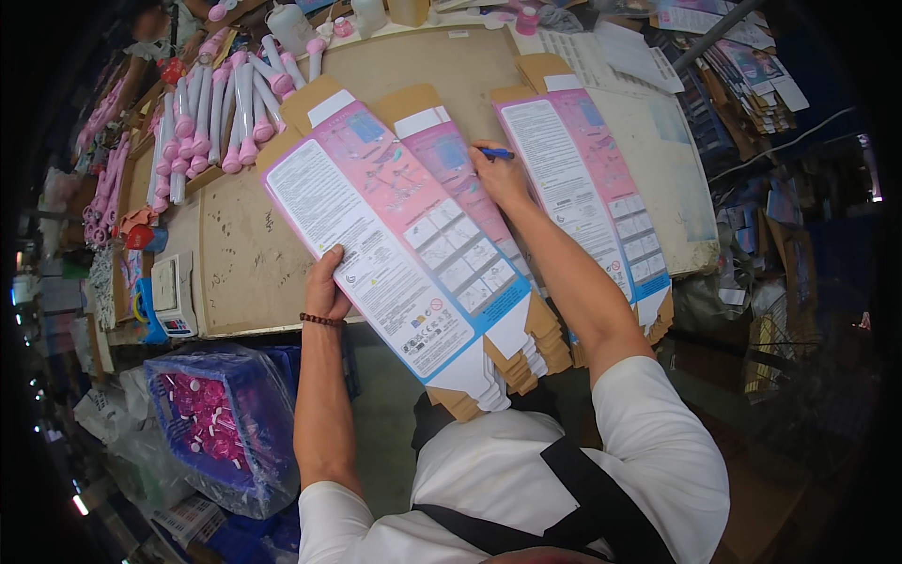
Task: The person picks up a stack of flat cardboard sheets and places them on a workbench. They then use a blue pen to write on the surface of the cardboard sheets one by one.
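A thick stack of flattened printed cardboard cartons [394, 233] lies tilted across the table's front edge, its lower flaps overhanging toward my body. My left hand [329, 282] grips this stack by its left edge, thumb on top and fingers hidden underneath. In my right hand [499, 173] is a blue pen [496, 153], held between thumb and fingers above the gap right of that stack. Beneath the hand, a second set of flattened cartons [461, 166] is partly covered by the first. A third set of cartons [564, 162] lies to the right, partly hidden by my right forearm.
Pink-capped clear tubes [211, 113] are piled at the table's back left. A digital scale [173, 296] sits at the left front corner. Below it, a plastic-lined blue crate [261, 430] holds pink bottles. White bottles [290, 27] line the back edge, and a person [158, 32] is beyond.
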